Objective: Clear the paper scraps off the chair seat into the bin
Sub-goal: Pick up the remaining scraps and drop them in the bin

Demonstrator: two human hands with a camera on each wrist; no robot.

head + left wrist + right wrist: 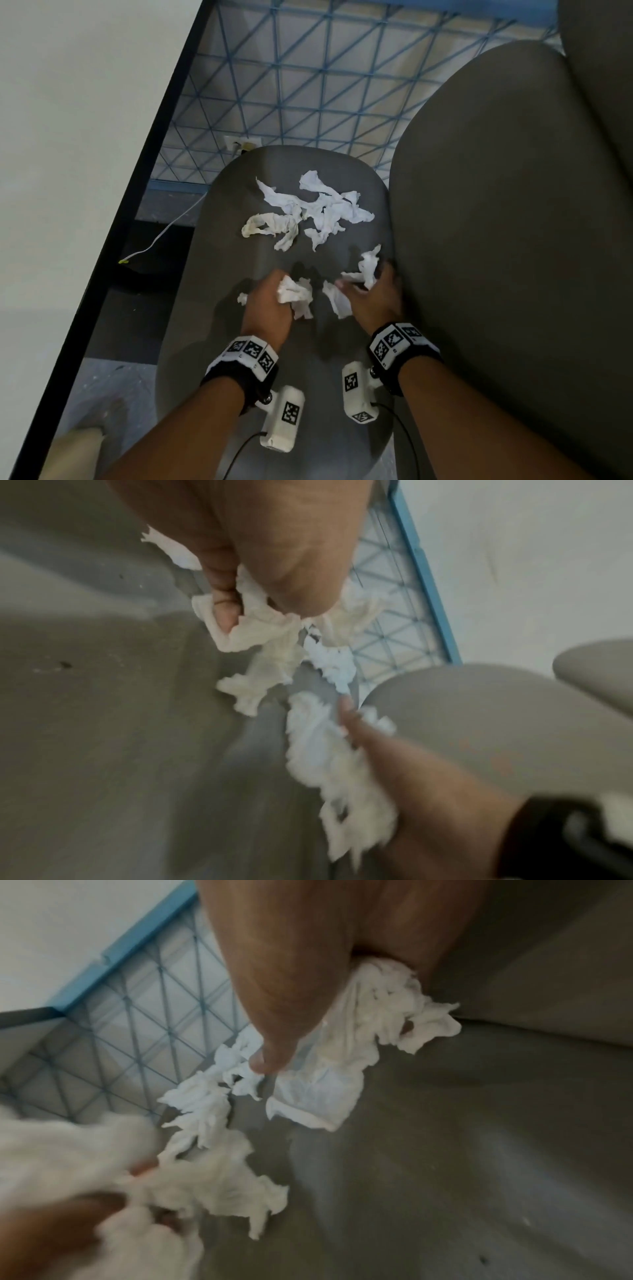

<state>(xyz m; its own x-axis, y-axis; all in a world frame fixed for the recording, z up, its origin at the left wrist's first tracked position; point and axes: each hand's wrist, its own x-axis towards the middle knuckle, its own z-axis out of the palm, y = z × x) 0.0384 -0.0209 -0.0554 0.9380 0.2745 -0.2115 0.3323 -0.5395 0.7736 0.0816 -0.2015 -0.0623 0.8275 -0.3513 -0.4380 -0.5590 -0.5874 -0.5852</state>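
White crumpled paper scraps [310, 209] lie in a loose heap on the far part of the grey chair seat [212, 260]. My left hand [270, 305] is curled round a wad of scraps [296, 296], also seen close up as a wad [260, 631] under the fingers. My right hand [371, 298] grips more scraps [368, 267] next to the chair back; the same bunch [373, 1031] hangs from its fingers. A torn piece [337, 299] lies between the two hands. No bin is in view.
The padded chair back [513, 205] rises right beside my right hand. Beyond the seat's far edge stands a blue wire grid panel [308, 85]. A black-edged white surface [68, 137] runs along the left. A white cable [161, 236] lies on the floor.
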